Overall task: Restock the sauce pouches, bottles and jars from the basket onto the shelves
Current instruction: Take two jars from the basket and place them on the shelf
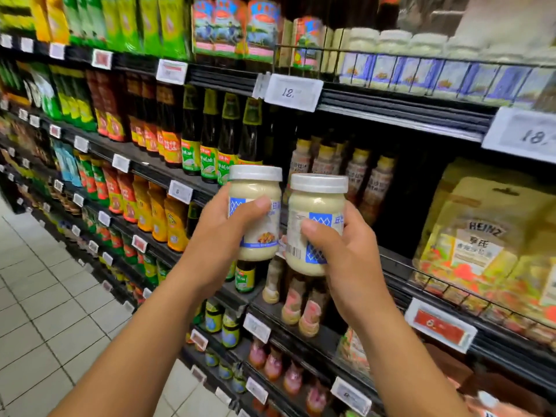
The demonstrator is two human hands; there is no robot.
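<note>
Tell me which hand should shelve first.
Right, probably. The right hand grips the right jar nearer the matching white-lidded jars on the upper-right shelf; the left hand with the left jar is farther left.

Dark open gap (412,212) on the middle shelf (400,267), between brown dressing bottles (376,188) and Heinz pouches (481,236). Above, tightly packed jar row (427,43) behind a wire rail (421,56).

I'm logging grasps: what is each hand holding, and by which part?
The left hand grips one white-lidded clear jar of cream-coloured sauce round its labelled middle; the right hand grips a matching jar round its lower body.
</note>
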